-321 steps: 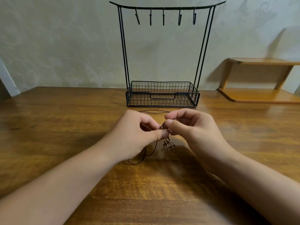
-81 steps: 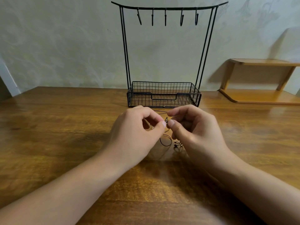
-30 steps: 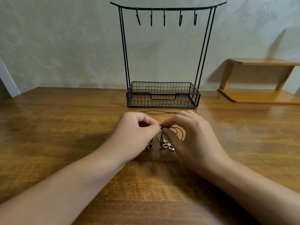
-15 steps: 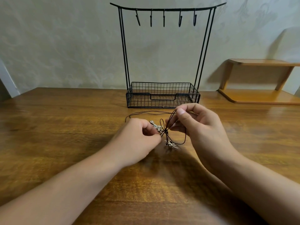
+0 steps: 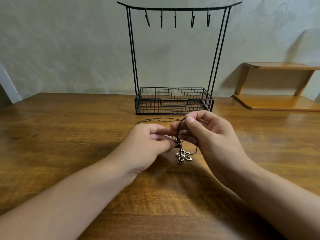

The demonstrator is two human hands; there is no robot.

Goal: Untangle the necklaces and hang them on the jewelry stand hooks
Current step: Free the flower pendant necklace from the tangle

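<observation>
Left hand: my left hand (image 5: 147, 144) pinches the tangled thin dark cord necklaces (image 5: 179, 134) at their knot.
Right hand: my right hand (image 5: 213, 137) pinches a cord loop, lifted above the brown wooden worktop (image 5: 69, 135).
Pendant: silver flower-shaped pendant (image 5: 183, 156) dangles between both hands.
Stand: black wire jewelry stand (image 5: 174, 101) just beyond, hooks (image 5: 175, 18) bare.

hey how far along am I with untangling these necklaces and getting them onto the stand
Done: nothing hung; all five hooks on the jewelry stand are bare. In hand: the left hand pinches the knotted dark cords while the right hand lifts a loop in its grip; a flower pendant dangles below, and more cord trails on the table. Left: finish separating the cords, then hang each necklace.
</observation>
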